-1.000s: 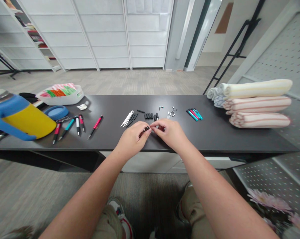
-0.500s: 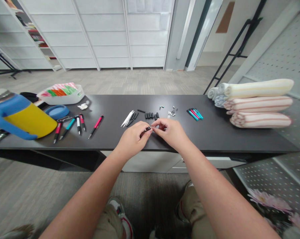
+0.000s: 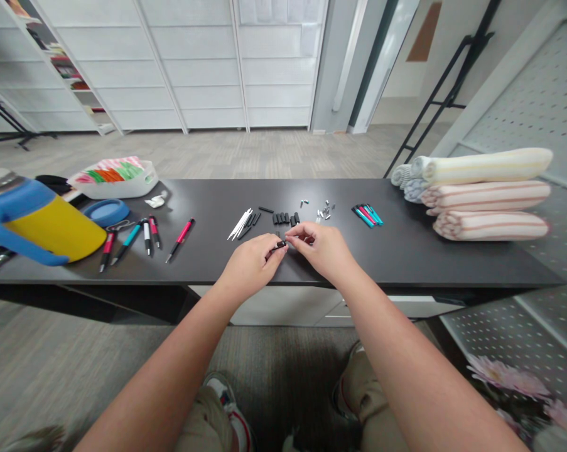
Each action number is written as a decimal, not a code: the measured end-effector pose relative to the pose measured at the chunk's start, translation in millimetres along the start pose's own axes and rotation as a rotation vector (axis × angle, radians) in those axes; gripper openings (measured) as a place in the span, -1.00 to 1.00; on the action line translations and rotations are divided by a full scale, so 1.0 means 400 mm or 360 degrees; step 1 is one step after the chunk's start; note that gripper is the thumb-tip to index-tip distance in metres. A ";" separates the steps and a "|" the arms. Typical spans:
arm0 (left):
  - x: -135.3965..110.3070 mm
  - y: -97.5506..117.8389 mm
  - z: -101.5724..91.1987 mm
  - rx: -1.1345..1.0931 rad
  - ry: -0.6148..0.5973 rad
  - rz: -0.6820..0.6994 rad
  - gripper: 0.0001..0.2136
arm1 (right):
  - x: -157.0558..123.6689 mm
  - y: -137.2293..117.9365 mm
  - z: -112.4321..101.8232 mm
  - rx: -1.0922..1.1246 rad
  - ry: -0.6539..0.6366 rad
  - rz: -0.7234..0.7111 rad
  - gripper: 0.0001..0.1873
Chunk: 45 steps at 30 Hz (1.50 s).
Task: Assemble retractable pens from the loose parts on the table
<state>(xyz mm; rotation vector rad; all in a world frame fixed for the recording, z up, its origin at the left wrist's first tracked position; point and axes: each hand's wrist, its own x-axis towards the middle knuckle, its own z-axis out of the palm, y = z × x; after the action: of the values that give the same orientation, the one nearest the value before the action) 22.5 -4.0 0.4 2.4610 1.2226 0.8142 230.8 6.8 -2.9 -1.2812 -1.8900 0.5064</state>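
Note:
My left hand (image 3: pixel 252 258) is closed on a small black pen part (image 3: pixel 280 244), pinched between thumb and fingers above the table's front edge. Close beside it, my right hand (image 3: pixel 321 247) has thumb and forefinger pinched together at the end of that part; whatever is between them is too small to name. Just beyond the hands lie white refill sticks (image 3: pixel 240 223), thin black pen pieces (image 3: pixel 251 220) and short black grips (image 3: pixel 281 218). Tiny metal and clear pieces (image 3: pixel 326 211) are scattered behind my right hand. Teal, pink and black pen barrels (image 3: pixel 367 215) rest further right.
Rolled striped towels (image 3: pixel 493 204) are stacked on the right end of the dark table (image 3: pixel 208 194). To the left are a red pen (image 3: pixel 180 240), several other pens (image 3: pixel 127 242), a blue and yellow jug (image 3: pixel 52 220), a blue lid (image 3: pixel 107 212) and a white basket (image 3: pixel 144 179).
My right fingertips have moved very slightly away from the left hand's black part. The whole view has shifted slightly; the things on the table stay put.

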 end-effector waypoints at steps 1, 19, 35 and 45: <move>0.000 0.000 0.001 -0.0002 0.0001 0.0000 -0.79 | 0.000 0.000 0.000 0.0006 -0.0003 0.0000 -0.92; 0.002 0.000 0.000 0.0029 -0.0002 0.0004 -0.78 | 0.004 0.007 0.004 -0.0146 -0.0032 -0.0094 -0.92; 0.001 0.005 0.002 0.0081 -0.0010 0.0012 -0.76 | 0.002 0.004 0.005 -0.0057 -0.0035 -0.0007 -0.93; 0.001 0.000 0.008 0.0122 -0.0015 0.0041 -0.78 | 0.004 -0.001 0.003 -0.0116 -0.0036 -0.0020 -0.94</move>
<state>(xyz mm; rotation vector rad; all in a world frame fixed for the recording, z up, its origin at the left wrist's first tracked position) 24.4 -3.7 -2.1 2.5435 1.2431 0.7752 229.3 8.2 -2.6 -1.3148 -1.9496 0.4509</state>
